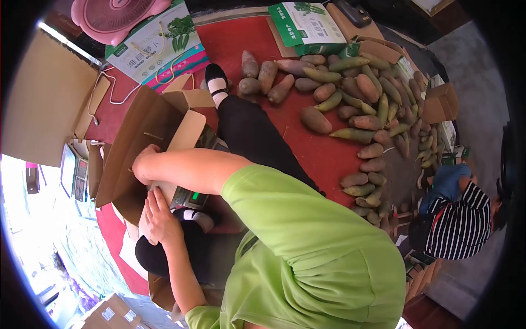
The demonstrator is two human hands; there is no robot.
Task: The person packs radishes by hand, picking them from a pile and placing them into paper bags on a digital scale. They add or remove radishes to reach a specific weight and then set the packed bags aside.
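Observation:
An open cardboard box [123,164] stands in front of me, its flaps raised. My right hand [144,164] reaches over the box and bends at the wrist against it; its fingers are mostly hidden. Lower down, my left hand [163,219] lies flat on a pale cardboard flap [147,216], fingers stretched out. A digital scale [193,198] with a lit green display shows partly beneath my right forearm. My legs [257,134] in black trousers spread to either side of the box.
Several reddish and green tubers [361,98] lie on the red mat [285,131] to the right. A green-white carton [312,27], a printed carton [159,46] and a pink fan [118,16] stand farther off. Another scale [81,178] is at left. A person in a striped top [460,225] bends at right.

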